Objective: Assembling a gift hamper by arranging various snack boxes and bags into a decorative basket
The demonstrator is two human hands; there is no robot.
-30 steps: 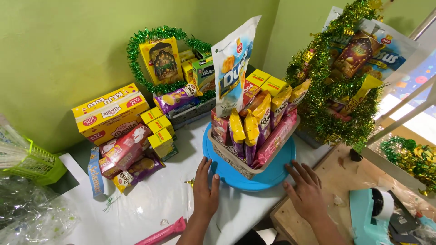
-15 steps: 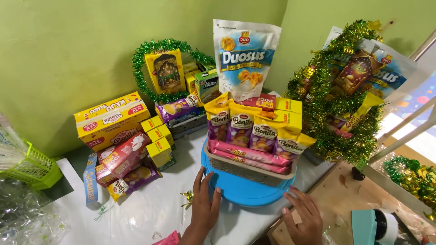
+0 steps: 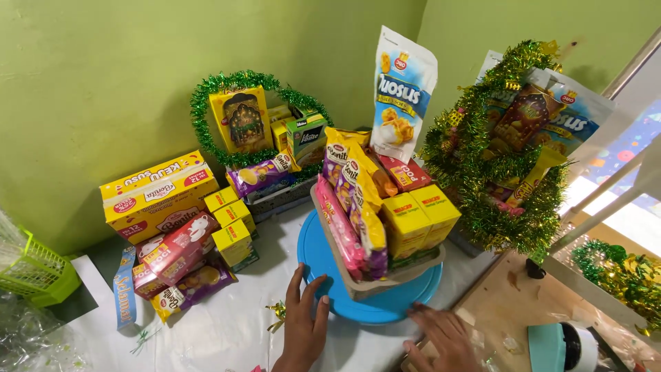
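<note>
Snack tray (image 3: 385, 272) now rotated — white tabletop (image 3: 220, 331), green walls (image 3: 103, 83).

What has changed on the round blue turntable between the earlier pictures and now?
The cardboard tray of snack packets has kept turning with the round blue turntable, now showing its yellow boxes. The left hand and right hand remain at the rim. The boxes stacked on the left stayed put.
</note>
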